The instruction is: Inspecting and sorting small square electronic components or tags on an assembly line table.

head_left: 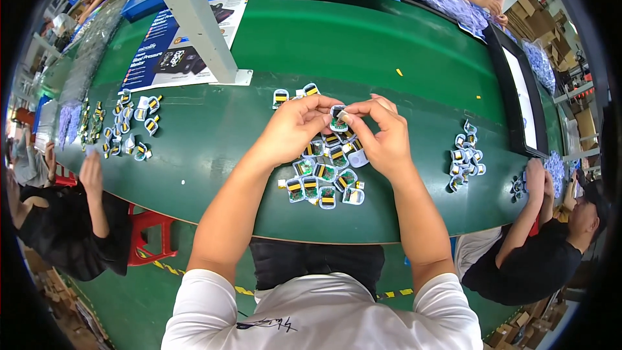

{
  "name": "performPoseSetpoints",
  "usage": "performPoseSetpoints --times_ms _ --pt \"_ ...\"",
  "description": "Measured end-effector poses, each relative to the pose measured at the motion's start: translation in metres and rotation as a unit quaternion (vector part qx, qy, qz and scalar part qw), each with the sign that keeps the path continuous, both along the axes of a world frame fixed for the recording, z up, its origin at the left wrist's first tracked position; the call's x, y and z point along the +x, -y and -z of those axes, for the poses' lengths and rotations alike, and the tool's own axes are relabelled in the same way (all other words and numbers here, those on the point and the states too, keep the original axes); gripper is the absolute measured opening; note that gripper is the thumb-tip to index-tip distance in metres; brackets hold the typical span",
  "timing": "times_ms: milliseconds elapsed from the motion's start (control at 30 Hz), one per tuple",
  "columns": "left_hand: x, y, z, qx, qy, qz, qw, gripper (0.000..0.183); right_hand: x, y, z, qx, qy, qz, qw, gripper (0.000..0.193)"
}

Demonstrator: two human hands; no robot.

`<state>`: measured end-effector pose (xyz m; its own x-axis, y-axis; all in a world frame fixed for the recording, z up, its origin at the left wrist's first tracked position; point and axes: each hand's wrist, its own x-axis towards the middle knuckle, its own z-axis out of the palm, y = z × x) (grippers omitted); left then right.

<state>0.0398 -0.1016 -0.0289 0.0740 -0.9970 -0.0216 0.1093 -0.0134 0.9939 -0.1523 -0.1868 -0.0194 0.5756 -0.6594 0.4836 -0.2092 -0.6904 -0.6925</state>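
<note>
My left hand (299,127) and my right hand (383,135) meet over the middle of the green worktable (214,175). Between their fingertips is a small light-blue plastic casing with a green circuit board (337,124) in it. The left fingers pinch its left side; the right thumb and fingertips press at its upper right, around a small pale piece whose kind I cannot make out. Under and in front of my hands lies a loose pile of similar casings (326,174), several with black-and-yellow parts and green boards. A few more casings (280,96) lie beyond my left hand.
More casings form groups at left (118,123) and right (466,159). A grey metal post (197,23) stands at far left by a printed sheet (162,58). Beyond is a green belt (363,39); a black-framed panel (515,91) lies right. Co-workers sit on both sides.
</note>
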Motion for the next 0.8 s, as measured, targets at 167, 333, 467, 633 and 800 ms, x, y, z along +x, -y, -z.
performPoseSetpoints --times_ms 167,333,467,633,800 --pt "0.0 -0.001 -0.0041 0.008 0.009 0.007 1.0 0.029 0.0026 -0.0009 -0.0007 -0.123 -0.025 0.007 0.992 0.007" --pt "0.0002 -0.0016 -0.002 0.012 0.002 0.0 1.0 0.029 0.0026 -0.003 -0.0032 -0.164 -0.053 0.014 0.985 0.009" --pt "-0.0006 -0.0025 -0.0046 0.019 0.011 -0.003 1.0 0.028 0.0018 -0.002 -0.0014 -0.201 -0.057 0.025 0.978 0.011" --pt "0.0001 -0.0013 -0.0072 0.038 0.009 0.017 0.999 0.029 0.0003 0.0003 -0.002 -0.222 -0.062 0.033 0.973 0.012" --pt "0.002 -0.0009 -0.0003 0.02 0.002 0.013 1.0 0.029 0.0005 0.0005 0.0001 -0.175 -0.052 0.028 0.983 0.011"
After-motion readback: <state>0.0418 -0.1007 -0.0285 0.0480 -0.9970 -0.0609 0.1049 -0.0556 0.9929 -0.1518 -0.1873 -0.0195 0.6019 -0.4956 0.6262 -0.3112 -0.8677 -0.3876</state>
